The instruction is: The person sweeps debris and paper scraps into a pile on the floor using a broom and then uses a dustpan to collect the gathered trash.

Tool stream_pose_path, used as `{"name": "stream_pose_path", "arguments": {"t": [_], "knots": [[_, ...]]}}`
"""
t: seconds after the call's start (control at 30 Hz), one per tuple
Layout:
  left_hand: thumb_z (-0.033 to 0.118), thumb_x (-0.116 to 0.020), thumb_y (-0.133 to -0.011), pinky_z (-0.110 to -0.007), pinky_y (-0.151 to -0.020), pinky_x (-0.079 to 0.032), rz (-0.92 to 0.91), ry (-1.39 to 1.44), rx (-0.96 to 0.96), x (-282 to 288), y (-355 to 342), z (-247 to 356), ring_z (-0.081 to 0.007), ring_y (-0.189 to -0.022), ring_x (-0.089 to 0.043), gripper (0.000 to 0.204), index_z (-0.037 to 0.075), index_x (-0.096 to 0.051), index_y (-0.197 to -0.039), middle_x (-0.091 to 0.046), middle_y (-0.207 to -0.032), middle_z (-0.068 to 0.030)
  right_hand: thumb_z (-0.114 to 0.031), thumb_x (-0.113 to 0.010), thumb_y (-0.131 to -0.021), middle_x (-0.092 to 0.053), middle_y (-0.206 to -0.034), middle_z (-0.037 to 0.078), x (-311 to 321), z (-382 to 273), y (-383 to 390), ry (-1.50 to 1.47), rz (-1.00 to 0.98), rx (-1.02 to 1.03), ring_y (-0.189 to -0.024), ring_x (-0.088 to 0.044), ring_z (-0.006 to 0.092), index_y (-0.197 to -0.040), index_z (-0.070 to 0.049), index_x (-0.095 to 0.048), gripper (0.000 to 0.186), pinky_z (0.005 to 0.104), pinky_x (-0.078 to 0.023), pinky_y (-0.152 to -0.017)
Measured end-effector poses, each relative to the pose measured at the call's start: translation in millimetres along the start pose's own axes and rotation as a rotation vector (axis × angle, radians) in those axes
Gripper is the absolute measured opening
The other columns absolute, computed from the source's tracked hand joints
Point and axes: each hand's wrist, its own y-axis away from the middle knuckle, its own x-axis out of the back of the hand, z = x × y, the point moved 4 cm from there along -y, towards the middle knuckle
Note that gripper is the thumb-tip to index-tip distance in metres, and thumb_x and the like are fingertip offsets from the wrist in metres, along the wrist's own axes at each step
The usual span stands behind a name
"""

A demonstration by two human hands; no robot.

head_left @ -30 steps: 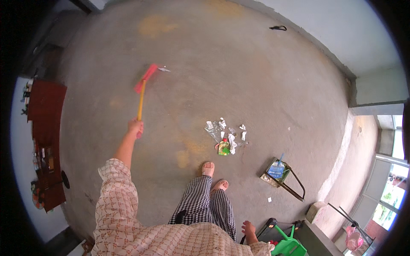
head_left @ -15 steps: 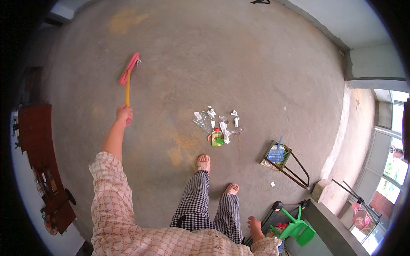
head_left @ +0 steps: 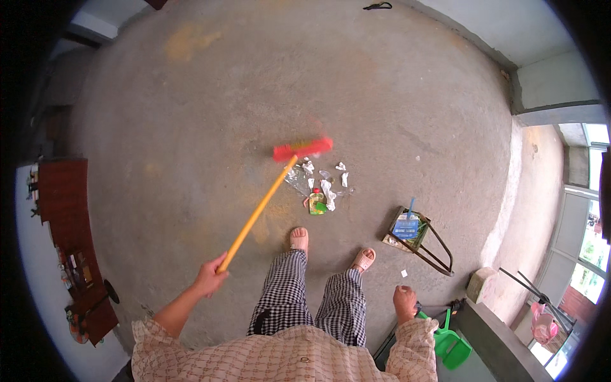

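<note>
My left hand [head_left: 209, 277] is wrapped round the yellow handle of a broom [head_left: 259, 211], near its upper end. The red broom head [head_left: 303, 149], a little blurred, lies at the far edge of a small litter pile. In that pile are crumpled white papers [head_left: 328, 193], clear plastic [head_left: 296, 182] and a green-and-yellow pouch [head_left: 316, 202] with a red cap. My right hand [head_left: 405, 302] is curled into a fist beside my right hip, with nothing visible in it. It hovers just above a green plastic dustpan [head_left: 450, 347] in the view.
A square dustpan-like bin [head_left: 407, 229] with a dark frame handle stands on the floor at right, holding a blue packet. Near it lies a small white scrap [head_left: 404, 274]. A low wall [head_left: 503, 347] runs along the lower right. Reddish-brown furniture [head_left: 67, 210] lines the left.
The broom has swung right and nearer, from the far left to the litter pile. My left hand has drawn back toward me. My right hand has risen forward and its fingers have curled in.
</note>
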Motion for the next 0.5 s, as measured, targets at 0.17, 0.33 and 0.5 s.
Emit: {"name": "stream_pose_path", "arguments": {"t": [0.17, 0.33, 0.5], "knots": [[0.003, -0.049, -0.072, -0.022, -0.031, -0.032, -0.044, 0.067, -0.066, -80.4, 62.2, -24.7, -0.0068, -0.039, -0.038, 0.055, 0.013, -0.029, -0.123, -0.042, -0.057, 0.0001, -0.027, -0.050, -0.066, -0.019, -0.127, 0.009, 76.6, 15.0, -32.4, 0.097, 0.348, 0.165, -0.114, -0.019, 0.0309, -0.113, -0.009, -0.036, 0.052, 0.0531, -0.020, -0.085], [0.005, -0.048, -0.073, -0.023, -0.030, -0.032, 0.124, 0.035, 0.026, -173.1, 81.0, 11.0, -0.0073, -0.037, -0.038, 0.053, 0.013, -0.029, -0.123, -0.043, -0.056, -0.0007, -0.023, -0.053, -0.063, -0.012, -0.129, 0.013, 111.0, 34.5, -87.1, 0.168, 0.346, 0.340, -0.117, -0.008, 0.0363, -0.117, -0.009, -0.029, 0.060, 0.0554, -0.015, -0.086], [0.005, -0.047, -0.074, -0.022, -0.031, -0.033, 0.189, 0.101, 0.057, -249.7, 97.6, 11.6, -0.0075, -0.036, -0.037, 0.053, 0.012, -0.028, -0.123, -0.042, -0.054, -0.0007, -0.021, -0.053, -0.062, -0.014, -0.128, 0.015, 113.2, 67.7, -131.0, 0.321, 0.185, 0.379, -0.118, -0.002, 0.0370, -0.111, -0.008, -0.039, 0.053, 0.0586, -0.012, -0.086]]}}
